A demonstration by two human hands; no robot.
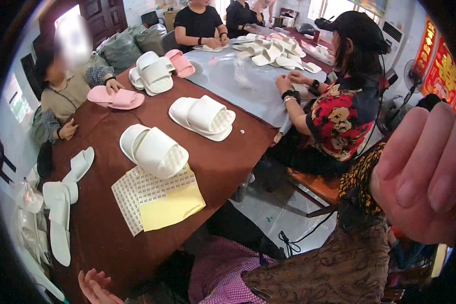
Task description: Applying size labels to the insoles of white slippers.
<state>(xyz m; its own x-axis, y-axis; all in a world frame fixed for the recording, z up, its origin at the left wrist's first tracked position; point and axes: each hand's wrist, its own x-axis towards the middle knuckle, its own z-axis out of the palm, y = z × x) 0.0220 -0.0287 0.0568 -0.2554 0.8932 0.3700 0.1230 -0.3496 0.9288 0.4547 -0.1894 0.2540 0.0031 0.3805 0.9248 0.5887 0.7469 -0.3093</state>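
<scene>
My right hand (pixel 420 172) is raised very close to the camera at the right edge, fingers side by side and slightly bent. Nothing shows in it, and its palm is hidden. A brown patterned sleeve (pixel 334 268) leads up to it. At the bottom edge my left hand (pixel 93 286) has its fingers spread and holds nothing, just below the near edge of the brown table (pixel 96 228). Nearest on the table lie sheets of small white stickers (pixel 137 195) and a yellow sheet (pixel 169 207). A stacked pair of white slippers (pixel 154 149) rests on the stickers.
Another white pair (pixel 202 116) lies mid-table, with flat white slippers (pixel 61 202) at the left edge and white and pink ones (pixel 157 73) further back. A person at the left holds a pink slipper (pixel 116 98). A person in a floral top (pixel 339 121) sits on the right, and others sit at the far end.
</scene>
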